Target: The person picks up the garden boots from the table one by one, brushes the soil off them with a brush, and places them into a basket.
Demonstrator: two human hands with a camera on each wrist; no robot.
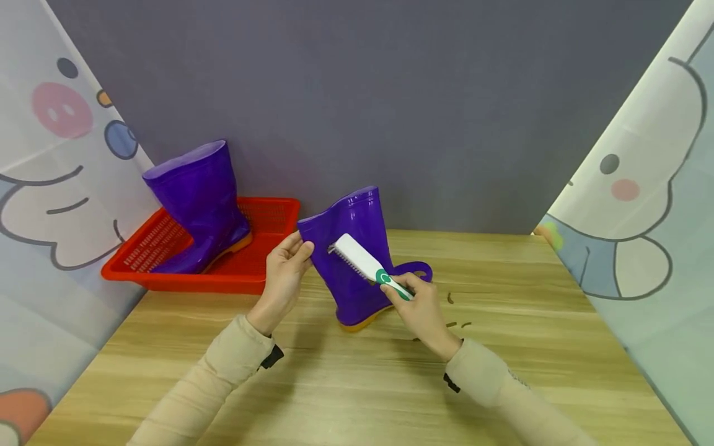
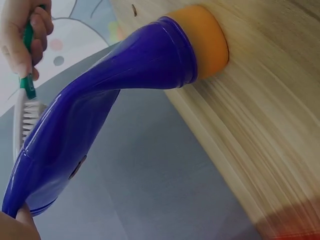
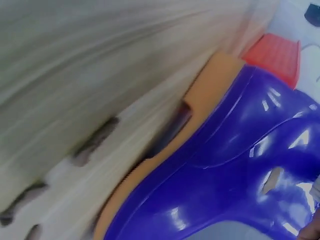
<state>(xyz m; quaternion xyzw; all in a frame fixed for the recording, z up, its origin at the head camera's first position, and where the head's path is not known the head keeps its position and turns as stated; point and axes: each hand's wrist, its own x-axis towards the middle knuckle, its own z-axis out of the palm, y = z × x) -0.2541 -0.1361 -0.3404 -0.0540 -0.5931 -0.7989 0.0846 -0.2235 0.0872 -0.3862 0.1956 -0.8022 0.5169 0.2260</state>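
A purple rain boot point(image 1: 357, 217) with an orange sole point(image 2: 202, 42) stands tilted over the wooden table. My left hand point(image 1: 283, 272) pinches the boot's upper rim, thumb on the near side. Across the boot's shaft lies a white-and-green brush point(image 1: 359, 257), its bristles turned toward the purple surface. Fingers of my right hand point(image 1: 418, 306) are curled round the brush's green handle. A brown smear point(image 3: 271, 180) marks the boot's shaft. In the right wrist view, my right hand shows only at the lower right edge.
A second purple boot point(image 1: 203, 204) stands in a red plastic basket point(image 1: 206, 284) at the left. Several small brown bits point(image 1: 450, 298) lie on the table point(image 1: 346, 396) right of the held boot. Behind rises a grey panel point(image 1: 390, 111), with cartoon-printed sheets point(image 1: 630, 204) on both sides.
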